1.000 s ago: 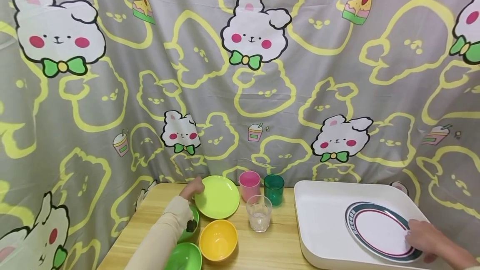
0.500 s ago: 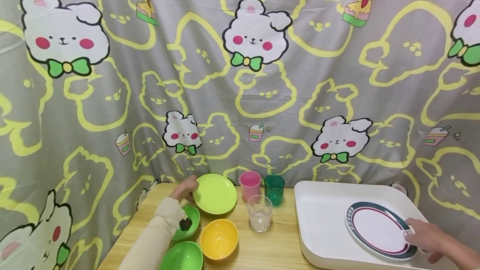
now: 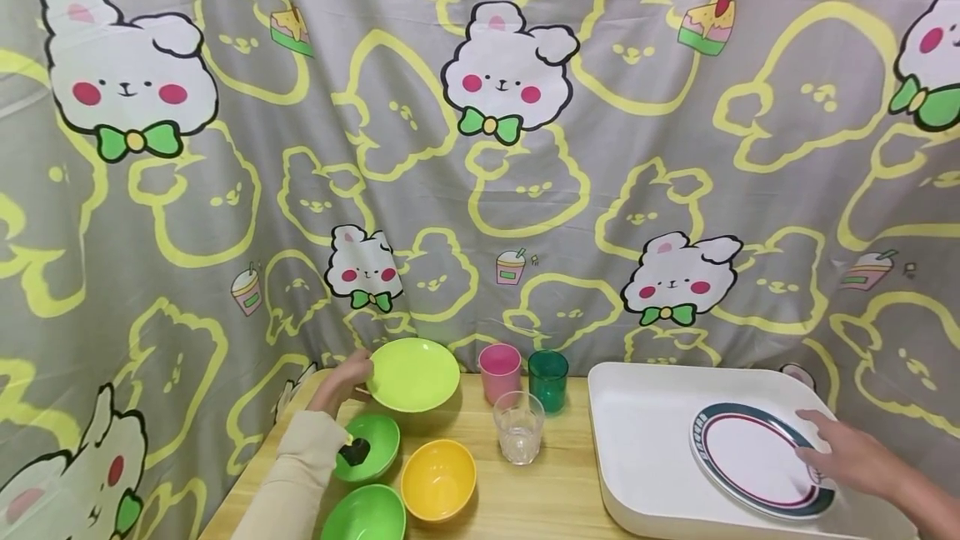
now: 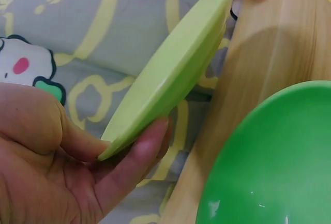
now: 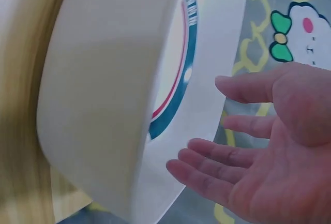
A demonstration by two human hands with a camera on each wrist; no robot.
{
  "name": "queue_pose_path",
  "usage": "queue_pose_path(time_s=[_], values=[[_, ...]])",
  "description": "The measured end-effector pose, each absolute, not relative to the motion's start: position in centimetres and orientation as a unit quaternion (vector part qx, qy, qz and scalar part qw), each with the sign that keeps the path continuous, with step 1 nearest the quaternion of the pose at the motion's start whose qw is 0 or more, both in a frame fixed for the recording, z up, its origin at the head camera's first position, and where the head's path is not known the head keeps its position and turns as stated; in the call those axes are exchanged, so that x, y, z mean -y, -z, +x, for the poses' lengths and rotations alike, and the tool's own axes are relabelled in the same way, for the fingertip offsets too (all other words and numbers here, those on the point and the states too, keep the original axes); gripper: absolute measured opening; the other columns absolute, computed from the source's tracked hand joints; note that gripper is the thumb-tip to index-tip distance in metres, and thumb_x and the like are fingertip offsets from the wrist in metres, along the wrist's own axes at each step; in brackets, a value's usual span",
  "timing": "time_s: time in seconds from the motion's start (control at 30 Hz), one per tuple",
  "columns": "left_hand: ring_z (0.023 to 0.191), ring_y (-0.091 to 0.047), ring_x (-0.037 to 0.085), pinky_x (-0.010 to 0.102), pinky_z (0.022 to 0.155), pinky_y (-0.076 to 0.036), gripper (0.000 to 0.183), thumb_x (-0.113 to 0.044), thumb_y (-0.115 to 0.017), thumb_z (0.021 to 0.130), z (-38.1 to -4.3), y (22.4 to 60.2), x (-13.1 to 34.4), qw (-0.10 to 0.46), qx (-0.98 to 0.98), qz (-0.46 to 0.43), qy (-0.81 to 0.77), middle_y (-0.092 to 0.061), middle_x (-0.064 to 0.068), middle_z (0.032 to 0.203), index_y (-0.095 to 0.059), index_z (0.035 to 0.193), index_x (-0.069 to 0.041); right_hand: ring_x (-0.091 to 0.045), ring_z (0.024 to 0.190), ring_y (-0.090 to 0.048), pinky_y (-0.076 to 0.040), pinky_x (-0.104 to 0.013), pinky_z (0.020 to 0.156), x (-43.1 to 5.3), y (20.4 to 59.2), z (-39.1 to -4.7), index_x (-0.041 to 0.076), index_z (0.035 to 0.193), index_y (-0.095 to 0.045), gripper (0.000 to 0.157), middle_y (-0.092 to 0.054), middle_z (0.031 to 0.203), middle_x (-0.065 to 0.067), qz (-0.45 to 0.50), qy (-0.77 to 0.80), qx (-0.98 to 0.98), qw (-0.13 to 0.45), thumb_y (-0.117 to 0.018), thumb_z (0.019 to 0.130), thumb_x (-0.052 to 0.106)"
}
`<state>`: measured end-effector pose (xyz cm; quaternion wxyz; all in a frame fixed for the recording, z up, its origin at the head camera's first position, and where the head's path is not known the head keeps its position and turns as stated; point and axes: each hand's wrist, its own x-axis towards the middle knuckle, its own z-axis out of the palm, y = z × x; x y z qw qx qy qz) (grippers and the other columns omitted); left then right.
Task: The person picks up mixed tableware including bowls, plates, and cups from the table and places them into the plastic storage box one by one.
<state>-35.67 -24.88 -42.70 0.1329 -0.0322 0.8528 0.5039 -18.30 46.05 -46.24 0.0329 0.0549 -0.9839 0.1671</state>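
Observation:
Thumb and fingers of my left hand (image 3: 347, 377) pinch the left rim of a lime-green plate (image 3: 414, 375), which is tilted over the table's back left. The left wrist view shows the plate (image 4: 165, 74) nearly edge-on, thumb on one face and fingers beneath. Over the right part of a white tray (image 3: 637, 457), my right hand (image 3: 855, 457) has its fingers extended and holds nothing. Beneath it a white plate (image 3: 757, 461) with a teal band and red ring lies in the tray. In the right wrist view the straight fingers (image 5: 207, 177) appear beside the tray wall.
Two green bowls (image 3: 378, 444) (image 3: 366, 515) and a yellow-orange bowl (image 3: 438, 480) stand near my left forearm. Beyond them are a pink cup (image 3: 500, 375), a dark green cup (image 3: 548, 382) and a clear glass (image 3: 519, 430). A patterned curtain (image 3: 540, 190) hangs right behind the table.
My left hand has moved left with the lime-green plate, which now tilts more. My right hand has let go of the teal-banded plate, its fingers straightening above it.

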Motion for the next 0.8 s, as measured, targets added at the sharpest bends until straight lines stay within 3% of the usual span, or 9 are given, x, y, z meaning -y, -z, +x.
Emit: queue_pose_path(time_s=[0.23, 0.43, 0.8], values=[[0.076, -0.061, 0.026, 0.044, 0.07, -0.063, 0.034, 0.014, -0.035, 0.089, -34.7, 42.5, 25.4, 0.118, -0.828, -0.008, -0.548, -0.053, 0.021, 0.096, -0.038, 0.122, 0.013, -0.056, 0.102, -0.06, -0.052, -0.064, 0.077, -44.7, 45.4, -18.8, -0.021, 0.129, -0.044, 0.061, -0.057, 0.115, -0.044, 0.056, -0.18, 0.978, 0.084, -0.076, 0.089, 0.012], [0.079, -0.059, 0.026, 0.044, 0.072, -0.063, 0.046, 0.012, -0.037, 0.089, -33.9, 42.1, 25.0, 0.1, -0.82, 0.007, -0.564, -0.051, 0.021, 0.101, -0.032, 0.134, 0.016, -0.061, 0.107, -0.055, -0.049, -0.068, 0.077, -43.5, 44.6, -19.2, -0.019, 0.137, -0.037, 0.07, -0.052, 0.121, -0.047, 0.057, -0.199, 0.971, 0.119, -0.076, 0.092, 0.017], [0.085, -0.061, 0.023, 0.04, 0.073, -0.064, 0.045, 0.002, -0.032, 0.105, -32.1, 41.2, 23.2, 0.058, -0.783, 0.035, -0.618, -0.048, 0.027, 0.113, -0.02, 0.146, 0.018, -0.066, 0.109, -0.052, -0.049, -0.072, 0.077, -39.9, 43.7, -19.3, -0.015, 0.147, -0.03, 0.075, -0.048, 0.126, -0.045, 0.045, -0.256, 0.949, 0.179, -0.074, 0.094, 0.016]])
